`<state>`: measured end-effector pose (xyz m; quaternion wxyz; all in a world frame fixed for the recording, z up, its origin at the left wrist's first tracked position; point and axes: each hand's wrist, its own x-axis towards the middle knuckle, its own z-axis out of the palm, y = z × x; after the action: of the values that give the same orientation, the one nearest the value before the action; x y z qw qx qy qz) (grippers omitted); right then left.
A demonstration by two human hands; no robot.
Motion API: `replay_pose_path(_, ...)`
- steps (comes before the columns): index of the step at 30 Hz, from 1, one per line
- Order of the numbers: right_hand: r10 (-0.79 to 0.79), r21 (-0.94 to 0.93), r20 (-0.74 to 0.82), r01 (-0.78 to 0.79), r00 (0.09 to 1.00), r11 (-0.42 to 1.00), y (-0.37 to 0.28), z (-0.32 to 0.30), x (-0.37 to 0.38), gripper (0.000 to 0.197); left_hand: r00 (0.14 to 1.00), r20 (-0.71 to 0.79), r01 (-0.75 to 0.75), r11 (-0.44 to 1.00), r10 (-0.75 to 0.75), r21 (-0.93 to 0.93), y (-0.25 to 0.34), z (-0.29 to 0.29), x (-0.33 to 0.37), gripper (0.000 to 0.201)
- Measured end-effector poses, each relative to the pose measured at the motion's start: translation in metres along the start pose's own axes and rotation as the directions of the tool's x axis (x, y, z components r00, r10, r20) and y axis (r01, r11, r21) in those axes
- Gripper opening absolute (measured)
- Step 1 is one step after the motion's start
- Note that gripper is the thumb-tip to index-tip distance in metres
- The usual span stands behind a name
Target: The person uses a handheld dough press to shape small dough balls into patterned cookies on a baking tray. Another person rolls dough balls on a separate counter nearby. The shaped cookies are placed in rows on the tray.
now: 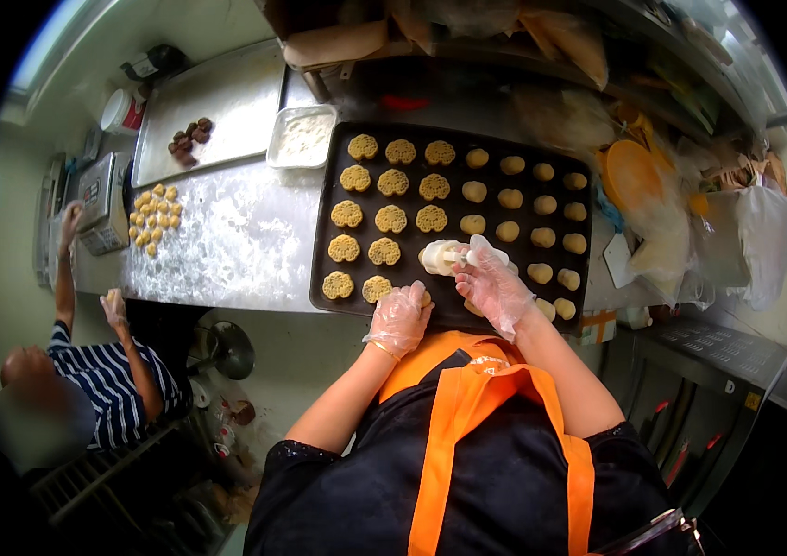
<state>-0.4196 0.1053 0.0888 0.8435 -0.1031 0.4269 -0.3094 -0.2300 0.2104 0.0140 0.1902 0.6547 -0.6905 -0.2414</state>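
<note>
My right hand (493,292), in a clear plastic glove, is closed around a white plunger mould (441,258), held tilted above the dark baking tray (504,136). At the tray's near edge my gloved left hand (401,320) has its fingers curled around a small piece of dough (427,299), mostly hidden by them. Left of the mould lie rows of pressed, flower-shaped pastries (384,251) with patterned tops. Plain, rounded dough pieces (507,232) fill the tray's right side. One dough piece (473,308) is partly covered by my right hand.
A flour container (302,136) stands by the tray's far left corner. Further left are a metal tray (226,97) with dark filling balls (191,134), small dough balls (155,219), and a scale (101,204). A co-worker in a striped shirt (120,389) works there. Plastic bags crowd the right.
</note>
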Motion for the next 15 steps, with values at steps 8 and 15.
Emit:
replay_pose_path(8, 0.027, -0.098, -0.073, -0.034, 0.997, 0.995, 0.014, 0.006, 0.028, 0.055, 0.998, 0.057, 0.024, 1.0, -0.024, -0.013, -0.003, 0.006, -0.005, 0.02)
replay_pose_path(15, 0.032, -0.179, -0.181, -0.065, 0.983, 0.982, 0.017, 0.021, 0.032, 0.048, 1.0, -0.013, -0.002, 0.999, 0.001, -0.049, -0.01, 0.017, -0.007, 0.025)
